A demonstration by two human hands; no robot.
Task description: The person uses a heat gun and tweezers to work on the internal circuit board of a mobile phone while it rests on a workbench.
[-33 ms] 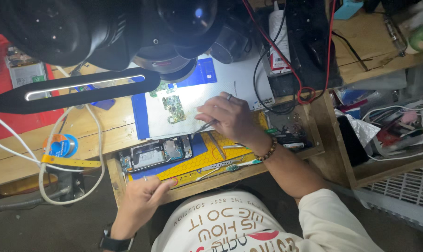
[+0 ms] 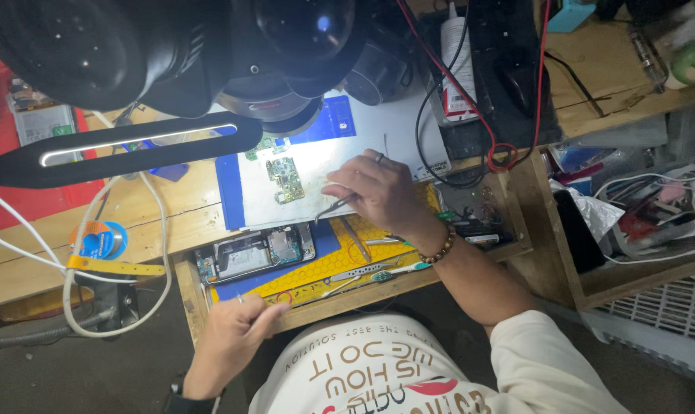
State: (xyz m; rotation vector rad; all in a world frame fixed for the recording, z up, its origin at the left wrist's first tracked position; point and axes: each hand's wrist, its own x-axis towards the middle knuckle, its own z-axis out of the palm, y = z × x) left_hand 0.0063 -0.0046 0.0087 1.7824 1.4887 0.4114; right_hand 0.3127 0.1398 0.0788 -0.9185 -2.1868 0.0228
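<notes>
Wooden workbench [image 2: 156, 203], cluttered; black microscope head [image 2: 209, 54] and long black lamp bar [image 2: 125, 146] hang over the far side. White work mat [image 2: 340, 165] on blue pad, lit bright. Opened smartphone [image 2: 255, 253] lies flat at the near edge of the mat, insides exposed, beside a yellow mat [image 2: 324, 268]. Right hand [image 2: 378, 192] rests over the white mat, fingers drawn together, pinching metal tweezers [image 2: 333, 207]; tips point left, near the phone's top edge. Left hand [image 2: 236, 330] at the bench's front lip, fingers loosely curled on the edge, holding nothing visible. Small green circuit board [image 2: 286, 178] on the white mat, just left of the right hand, apart from the tweezers. Solder spool [image 2: 98, 239] far left
</notes>
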